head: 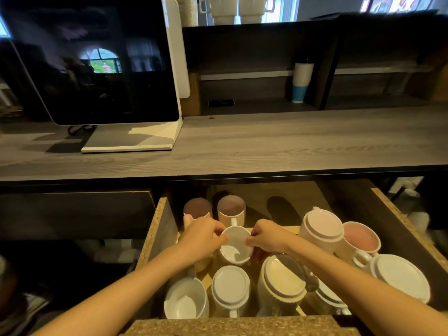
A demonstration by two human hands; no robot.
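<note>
Now the white mug [236, 248] sits upright between both hands, curled fingers [219, 238] pinching its rim on either side.

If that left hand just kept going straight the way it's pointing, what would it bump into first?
The white mug: the left hand grips its rim, opposite the right hand. Past it, the line seems to lead to the tan mug behind, though depth is hard to judge.
</note>
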